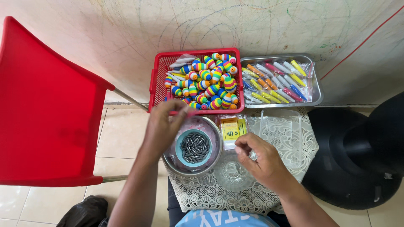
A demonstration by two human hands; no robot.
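Lace-covered table (294, 145), hands (164, 126) over bowl (212, 162)

The left hand (163, 122) is motion-blurred and covers part of the red basket's (158, 80) front rim. What the right hand (261, 157) pinches is too small to tell. The red chair (46, 109) is cut off at the left edge.

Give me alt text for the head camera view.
Left hand reaches by a red basket of striped floats; right hand pinches something small over a glass dish. A steel bowl holds dark weights.
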